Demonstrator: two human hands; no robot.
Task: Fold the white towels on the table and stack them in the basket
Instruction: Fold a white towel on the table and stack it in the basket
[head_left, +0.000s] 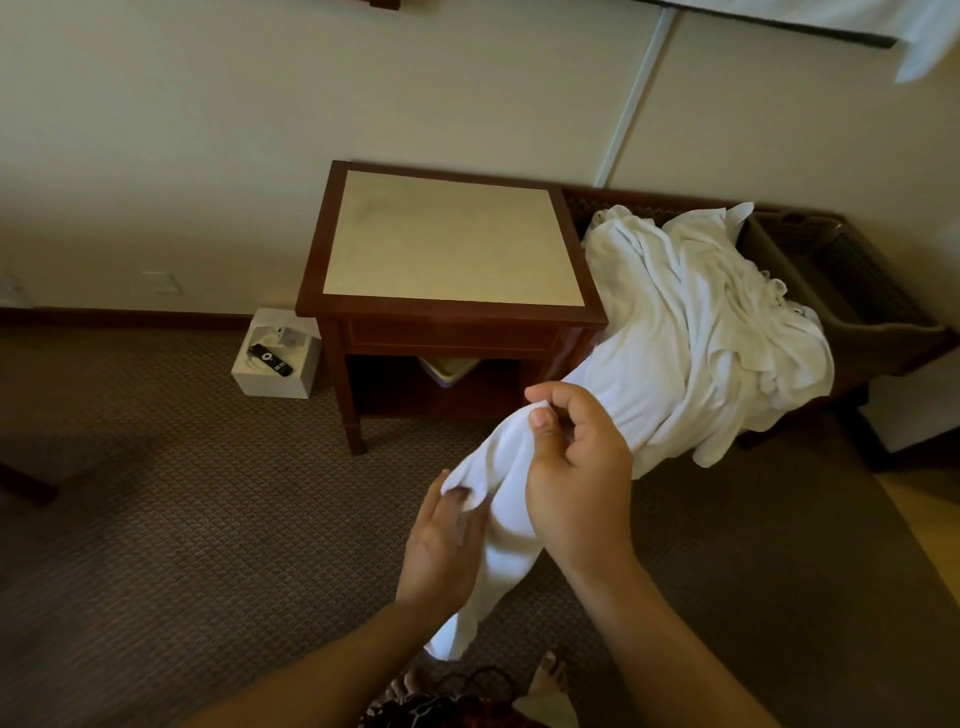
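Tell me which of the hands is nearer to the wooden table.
Right. The right hand grips the white towel just below the wooden table front corner; the left hand holds it lower, farther away.

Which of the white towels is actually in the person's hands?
The towel hanging down toward the carpet, pinched by the right hand and the left hand; the pile of towels lies untouched beside the basket.

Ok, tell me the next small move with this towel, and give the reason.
Probably draw the towel clear of the pile and over to the side table. Both the right hand and the left hand already pinch it, it hangs unfolded, and the tabletop is bare.
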